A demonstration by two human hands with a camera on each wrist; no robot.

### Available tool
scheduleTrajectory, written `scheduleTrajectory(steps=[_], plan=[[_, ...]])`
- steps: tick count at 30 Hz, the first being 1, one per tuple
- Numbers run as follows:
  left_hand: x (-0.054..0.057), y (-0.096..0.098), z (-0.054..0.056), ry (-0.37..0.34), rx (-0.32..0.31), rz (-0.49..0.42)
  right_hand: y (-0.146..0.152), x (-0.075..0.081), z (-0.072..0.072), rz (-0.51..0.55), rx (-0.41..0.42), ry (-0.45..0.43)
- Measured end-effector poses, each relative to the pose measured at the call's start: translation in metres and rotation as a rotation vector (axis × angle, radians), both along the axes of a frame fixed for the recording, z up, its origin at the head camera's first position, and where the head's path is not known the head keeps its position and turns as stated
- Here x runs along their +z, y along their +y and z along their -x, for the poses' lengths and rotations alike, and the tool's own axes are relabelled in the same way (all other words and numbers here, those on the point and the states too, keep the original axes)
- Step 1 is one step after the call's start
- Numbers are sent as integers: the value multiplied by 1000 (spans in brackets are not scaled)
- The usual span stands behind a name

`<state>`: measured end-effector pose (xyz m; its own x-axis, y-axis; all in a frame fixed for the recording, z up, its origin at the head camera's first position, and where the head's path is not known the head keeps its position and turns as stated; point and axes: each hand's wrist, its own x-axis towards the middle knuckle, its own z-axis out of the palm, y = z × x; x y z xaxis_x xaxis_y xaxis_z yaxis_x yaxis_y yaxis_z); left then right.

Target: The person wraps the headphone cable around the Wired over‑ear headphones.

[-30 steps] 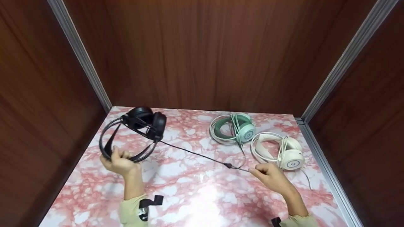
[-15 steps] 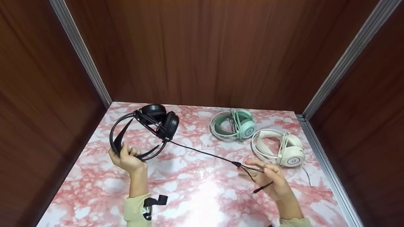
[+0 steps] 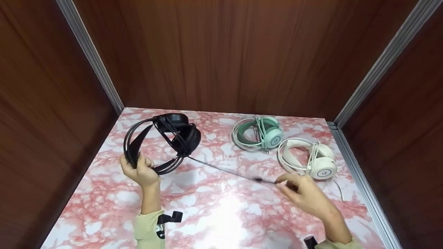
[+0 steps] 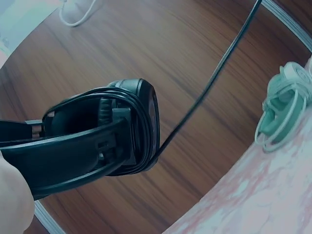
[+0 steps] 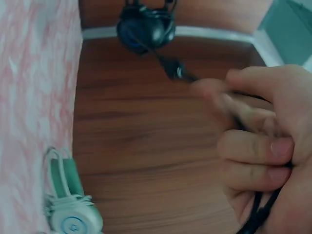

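My left hand (image 3: pixel 141 173) grips the headband of a black pair of headphones (image 3: pixel 187 138), held up over the left part of the table. In the left wrist view the black headphones (image 4: pixel 139 126) have cable wound round the near ear cup. From there a cable (image 3: pixel 221 169) runs taut to the right, with a small dark splitter (image 5: pixel 171 67) along it. My right hand (image 3: pixel 308 195) pinches the cable just past this splitter. Its other fingers (image 5: pixel 253 146) curl over the cable's loose ends, which hang out below the palm in the right wrist view.
Mint green headphones (image 3: pixel 273 137) with a wrapped white cable lie at the back right of the marbled table (image 3: pixel 207 207). Cream headphones (image 3: pixel 323 168) lie in front of them, close to my right hand. Brown wooden panels (image 3: pixel 221 55) enclose the back and sides.
The black headphones and left hand have shifted right. My right hand opened its fingers around the cable midway, loose ends showing, and now pinches it again near the splitter.
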<state>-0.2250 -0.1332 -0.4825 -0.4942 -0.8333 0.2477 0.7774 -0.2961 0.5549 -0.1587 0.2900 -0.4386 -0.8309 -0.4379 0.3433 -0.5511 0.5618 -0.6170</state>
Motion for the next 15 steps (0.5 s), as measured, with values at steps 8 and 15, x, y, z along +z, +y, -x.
scheduleTrajectory(steps=[8, 15], plan=[[-3, 2, 3, -158, 39, 159, 19, 45, 4, -165, 48, 412], [-6, 30, 12, -380, 48, 669, -5, 101, 11, -233, 128, 588]])
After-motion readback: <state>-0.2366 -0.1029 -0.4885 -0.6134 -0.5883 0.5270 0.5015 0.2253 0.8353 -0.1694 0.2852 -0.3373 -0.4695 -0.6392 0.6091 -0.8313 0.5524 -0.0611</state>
